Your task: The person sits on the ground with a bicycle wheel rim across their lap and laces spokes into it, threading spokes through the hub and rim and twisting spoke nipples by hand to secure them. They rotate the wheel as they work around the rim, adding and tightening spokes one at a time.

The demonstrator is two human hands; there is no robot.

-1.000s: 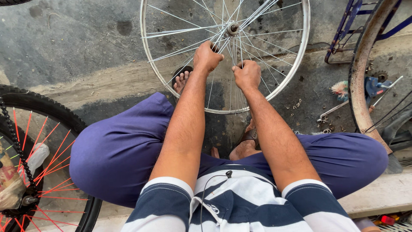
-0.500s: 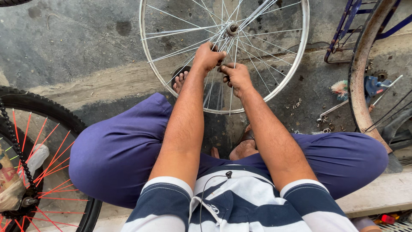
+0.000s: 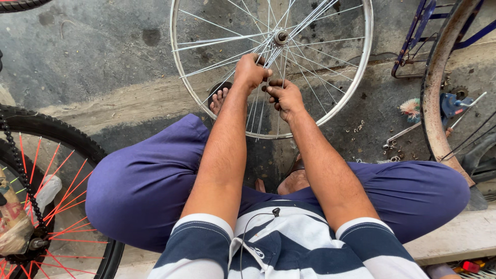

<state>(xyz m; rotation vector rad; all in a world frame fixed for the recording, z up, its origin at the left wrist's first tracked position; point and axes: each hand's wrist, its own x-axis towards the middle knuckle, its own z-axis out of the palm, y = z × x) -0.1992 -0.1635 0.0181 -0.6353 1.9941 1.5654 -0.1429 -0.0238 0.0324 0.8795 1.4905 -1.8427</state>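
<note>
The left hand closes its grip on spokes of the bare silver wheel just below the hub, while the right hand pinches neighbouring spokes.

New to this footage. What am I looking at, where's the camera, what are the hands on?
There is one view, from a camera worn on the person's head, looking down past their striped shirt and purple trousers at their own bare hands. No machine is involved. The person sits on a concrete floor with a bare silver bicycle wheel, with no tyre on it, in front of them. The left hand is closed around spokes just below the hub. The right hand pinches spokes beside it. A tyred wheel with red spokes stands on the left. On the right stands a rusty rim, with small tools and loose bits lying on the floor beside it.
</note>
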